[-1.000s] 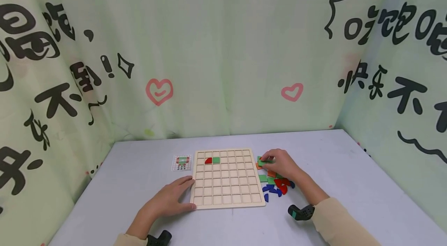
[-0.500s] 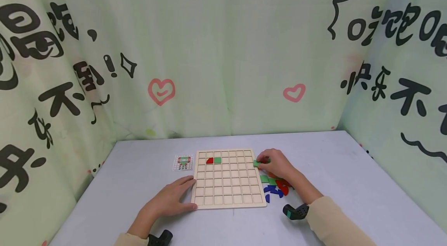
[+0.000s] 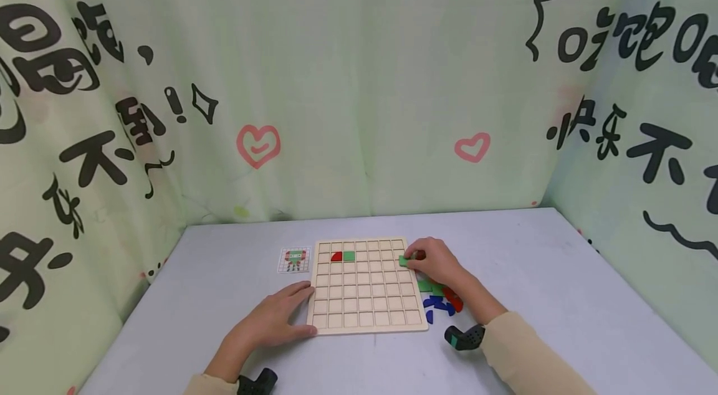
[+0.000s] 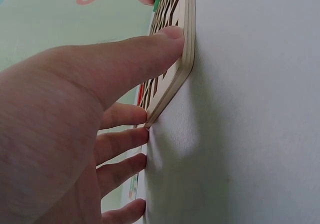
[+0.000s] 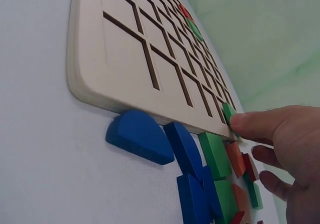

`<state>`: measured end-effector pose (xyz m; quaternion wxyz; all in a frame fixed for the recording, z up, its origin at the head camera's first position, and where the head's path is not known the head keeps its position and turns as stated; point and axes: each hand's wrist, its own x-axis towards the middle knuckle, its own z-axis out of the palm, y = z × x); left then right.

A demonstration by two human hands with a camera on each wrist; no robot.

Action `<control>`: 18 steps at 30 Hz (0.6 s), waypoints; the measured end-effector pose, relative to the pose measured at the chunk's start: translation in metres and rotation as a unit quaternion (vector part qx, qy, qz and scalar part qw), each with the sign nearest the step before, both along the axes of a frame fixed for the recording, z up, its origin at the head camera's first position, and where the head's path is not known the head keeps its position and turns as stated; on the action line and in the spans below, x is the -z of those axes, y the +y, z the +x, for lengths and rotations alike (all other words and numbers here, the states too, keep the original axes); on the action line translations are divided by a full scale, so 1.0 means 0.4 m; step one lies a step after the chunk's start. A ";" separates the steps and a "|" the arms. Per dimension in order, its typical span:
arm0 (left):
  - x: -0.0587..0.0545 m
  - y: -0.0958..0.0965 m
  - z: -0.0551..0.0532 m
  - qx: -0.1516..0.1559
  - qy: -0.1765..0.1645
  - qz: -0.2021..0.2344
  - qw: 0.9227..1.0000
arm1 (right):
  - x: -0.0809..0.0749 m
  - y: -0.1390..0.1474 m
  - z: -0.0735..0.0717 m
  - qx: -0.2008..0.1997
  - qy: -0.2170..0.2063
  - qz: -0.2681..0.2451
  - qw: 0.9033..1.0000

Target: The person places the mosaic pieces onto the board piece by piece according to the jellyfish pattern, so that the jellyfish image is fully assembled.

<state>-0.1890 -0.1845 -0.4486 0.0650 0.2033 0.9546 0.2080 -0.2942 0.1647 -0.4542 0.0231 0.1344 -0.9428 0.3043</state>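
A wooden grid board (image 3: 367,330) lies on the table. Two pieces sit in its upper-left cells: a red quarter-round (image 3: 336,256) and a green square (image 3: 349,255). At the board's left edge rests my left hand (image 3: 275,319); the left wrist view shows its thumb (image 4: 172,36) on the rim and the index fingertip touching the side. My right hand (image 3: 437,259) pinches a green square block (image 3: 402,261) over the board's upper-right edge. Seen from the right wrist, the thumb (image 5: 245,124) presses that block's near side and the other fingers are partly curled.
Loose blue pieces (image 3: 436,301), green squares (image 3: 426,286) and red pieces (image 3: 453,299) lie along the board's right side. Orange blocks (image 5: 235,158) show in the right wrist view. A card with a printed figure (image 3: 294,260) lies left of the board. A curtain (image 3: 359,102) hangs behind the table.
My right hand has moved left from the loose pieces with the green square block, bringing it over the board's right edge. The left hand has stayed at the board.
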 end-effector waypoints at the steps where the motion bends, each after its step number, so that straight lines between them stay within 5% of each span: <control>1: -0.001 0.000 0.000 0.001 0.002 0.000 1.000 | -0.003 -0.003 -0.001 0.000 0.000 0.000 1.000; 18: 0.003 -0.001 -0.003 0.003 0.004 0.004 1.000 | -0.009 -0.030 -0.005 -0.011 0.003 -0.020 1.000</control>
